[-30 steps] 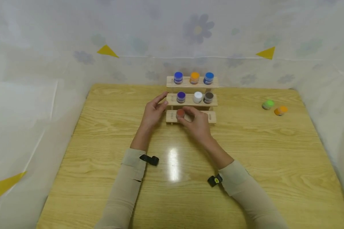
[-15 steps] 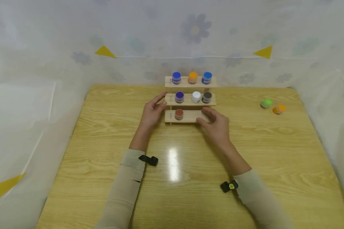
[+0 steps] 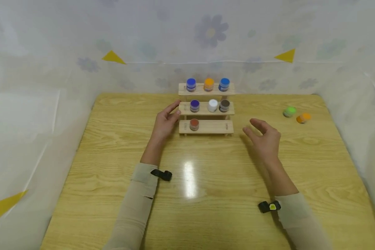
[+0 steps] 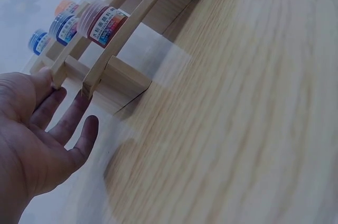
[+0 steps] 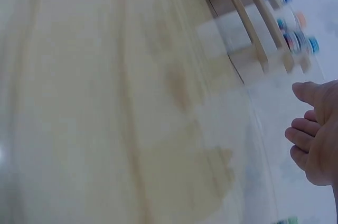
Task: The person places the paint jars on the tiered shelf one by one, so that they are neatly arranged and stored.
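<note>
My left hand (image 3: pixel 165 125) touches the left end of a three-tier wooden rack (image 3: pixel 214 127); thumb and forefinger tips lie at the end of its middle shelf. In the left wrist view, the other fingers hang loosely bent by the shelf ends. A red-brown paint jar (image 3: pixel 194 124) stands upright on the lowest shelf, left of centre. The middle shelf bears purple (image 3: pixel 194 106), white (image 3: pixel 213 105) and dark brown (image 3: pixel 224 106) jars. Blue (image 3: pixel 191 84), orange (image 3: pixel 208 84) and lighter blue (image 3: pixel 224 84) jars line the top. Right of the rack, my right hand (image 3: pixel 265 140) holds nothing, thumb and fingers apart.
Two more paint jars, one green-lidded (image 3: pixel 289 111) and one orange (image 3: pixel 303 118), are on the right side of the wood-grain table (image 3: pixel 206 215). A pale flowered sheet (image 3: pixel 150 34) hangs just behind the table's back edge.
My right hand has let go of the red-brown jar on the lowest shelf and moved right, off the rack. My left hand keeps its place at the rack's left end.
</note>
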Tool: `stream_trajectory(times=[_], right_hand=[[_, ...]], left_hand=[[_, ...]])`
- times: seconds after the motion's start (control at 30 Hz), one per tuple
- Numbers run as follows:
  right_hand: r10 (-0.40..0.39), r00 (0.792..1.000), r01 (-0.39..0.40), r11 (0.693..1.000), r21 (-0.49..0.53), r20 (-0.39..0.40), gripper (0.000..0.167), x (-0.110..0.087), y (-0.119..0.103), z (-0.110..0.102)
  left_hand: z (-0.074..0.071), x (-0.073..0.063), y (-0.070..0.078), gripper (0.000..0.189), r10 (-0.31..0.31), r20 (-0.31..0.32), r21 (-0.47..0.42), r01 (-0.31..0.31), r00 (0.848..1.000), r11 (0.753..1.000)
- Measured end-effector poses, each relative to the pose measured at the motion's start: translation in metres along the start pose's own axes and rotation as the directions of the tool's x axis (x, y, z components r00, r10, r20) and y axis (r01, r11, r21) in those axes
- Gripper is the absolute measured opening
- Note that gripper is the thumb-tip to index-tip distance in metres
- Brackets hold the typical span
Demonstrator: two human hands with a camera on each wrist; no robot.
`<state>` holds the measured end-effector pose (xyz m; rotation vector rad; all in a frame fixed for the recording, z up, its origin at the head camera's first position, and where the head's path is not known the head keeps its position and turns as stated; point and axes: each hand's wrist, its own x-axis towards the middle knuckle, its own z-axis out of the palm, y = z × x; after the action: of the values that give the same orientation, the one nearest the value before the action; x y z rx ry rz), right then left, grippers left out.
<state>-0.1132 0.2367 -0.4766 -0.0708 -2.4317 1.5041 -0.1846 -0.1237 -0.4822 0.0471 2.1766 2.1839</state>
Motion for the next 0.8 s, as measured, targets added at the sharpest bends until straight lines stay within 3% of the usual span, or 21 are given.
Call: stream_trajectory(times=[0.13,0.23,0.43,0.57,0.67,0.8], right_hand=[[0.1,0.993,-0.102,0.995,-0.02,-0.061,0.05,0.002,0.014,-0.031],[0.183,0.975,-0.189,0.981,-0.038,-0.123,0.053,0.004,0.024,-0.056],[0.327,0.905,-0.344,0.939,-0.017,-0.273,0.051,0.01,0.042,-0.097],[0.407,0.856,-0.423,0.906,0.02,-0.319,0.058,0.016,0.054,-0.116],[0.434,0.85,-0.461,0.887,-0.022,-0.298,0.069,0.024,0.064,-0.127],[0.431,0.865,-0.469,0.877,-0.107,-0.256,0.079,0.038,0.077,-0.137]], left_hand=[[0.0,0.0,-0.001,0.046,0.0,-0.001,0.001,0.0,1.0,1.0],[0.0,0.0,-0.001,0.046,0.0,0.0,0.005,0.0,1.0,1.0],[0.001,0.0,0.001,0.046,0.01,0.01,0.008,-0.01,1.0,1.0],[0.001,0.0,0.001,0.046,0.014,0.006,0.023,-0.014,1.0,1.0],[0.001,0.0,0.0,0.047,0.016,0.0,0.032,-0.016,1.0,0.999],[0.0,0.0,0.0,0.047,0.018,0.002,0.035,-0.018,1.0,0.999]])
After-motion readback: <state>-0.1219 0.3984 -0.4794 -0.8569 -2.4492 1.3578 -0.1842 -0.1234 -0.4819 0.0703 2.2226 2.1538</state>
